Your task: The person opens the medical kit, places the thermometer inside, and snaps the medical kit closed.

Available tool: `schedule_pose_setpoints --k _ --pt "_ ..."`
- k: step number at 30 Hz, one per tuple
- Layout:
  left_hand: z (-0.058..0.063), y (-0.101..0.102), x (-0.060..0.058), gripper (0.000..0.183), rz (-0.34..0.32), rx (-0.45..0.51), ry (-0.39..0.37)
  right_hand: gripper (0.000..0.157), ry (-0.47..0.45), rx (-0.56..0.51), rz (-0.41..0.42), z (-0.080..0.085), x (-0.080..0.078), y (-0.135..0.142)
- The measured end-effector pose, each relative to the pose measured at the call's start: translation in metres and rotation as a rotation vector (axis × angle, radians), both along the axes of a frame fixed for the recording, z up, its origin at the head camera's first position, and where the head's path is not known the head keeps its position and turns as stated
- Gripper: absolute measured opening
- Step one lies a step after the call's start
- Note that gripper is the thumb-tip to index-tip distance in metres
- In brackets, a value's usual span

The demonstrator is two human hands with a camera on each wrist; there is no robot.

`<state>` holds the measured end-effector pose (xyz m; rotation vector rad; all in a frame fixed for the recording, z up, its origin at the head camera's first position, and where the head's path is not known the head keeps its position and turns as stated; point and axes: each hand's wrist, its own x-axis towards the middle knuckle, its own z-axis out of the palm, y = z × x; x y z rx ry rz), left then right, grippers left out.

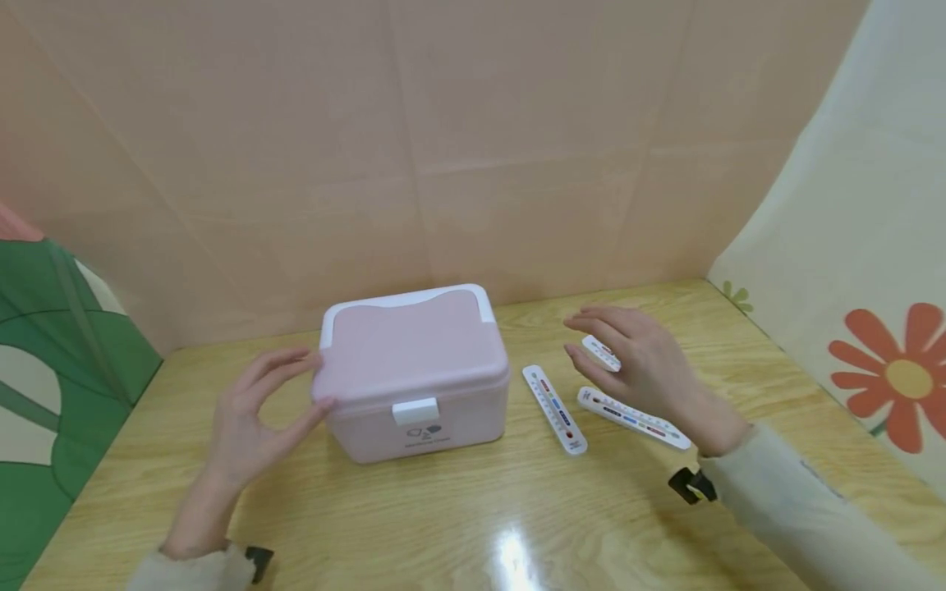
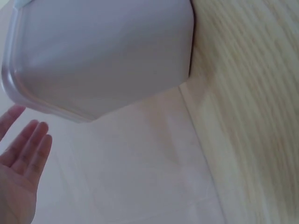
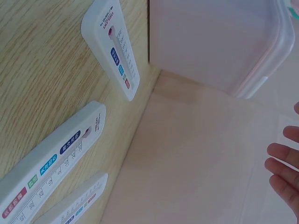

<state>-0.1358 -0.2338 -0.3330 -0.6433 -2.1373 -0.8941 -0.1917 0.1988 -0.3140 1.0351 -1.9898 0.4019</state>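
Note:
A pink box with a white-edged lid (image 1: 414,353) stands closed on the table, its white latch (image 1: 415,411) at the front. My left hand (image 1: 254,423) is at the lid's left edge, thumb and fingers spread; whether the fingertips touch it I cannot tell. In the left wrist view that hand (image 2: 23,172) is beside the lid's corner. To the right, my right hand (image 1: 654,373) hovers over the thermometers with fingers loosely extended, holding nothing. One white thermometer (image 1: 556,414) lies nearest the box, another (image 1: 628,417) under the hand, and a third (image 1: 600,351) is partly hidden behind it.
The wooden table (image 1: 443,509) meets a plain pinkish cloth backdrop (image 1: 414,164) behind the box. A cloth with a red flower (image 1: 909,377) borders the right side, and green leaf patterns (image 1: 44,328) hang at the left.

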Motion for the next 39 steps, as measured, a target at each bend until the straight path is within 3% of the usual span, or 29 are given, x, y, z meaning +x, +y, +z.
schedule_pose_setpoints --k 7,19,27,39 --pt "-0.009 0.001 -0.002 0.059 -0.056 0.058 0.014 0.042 0.001 -0.041 0.021 0.001 0.006 -0.004" --pt "-0.013 0.008 0.004 0.064 0.031 0.054 -0.055 0.036 0.011 -0.071 0.086 0.011 0.021 -0.022" --pt "-0.018 0.012 0.005 0.062 -0.018 0.133 -0.039 0.032 0.004 -0.109 0.174 0.010 0.029 -0.043" --pt "-0.020 0.016 0.007 0.063 0.023 0.163 -0.108 0.029 -0.048 -0.070 0.219 0.002 0.034 -0.067"
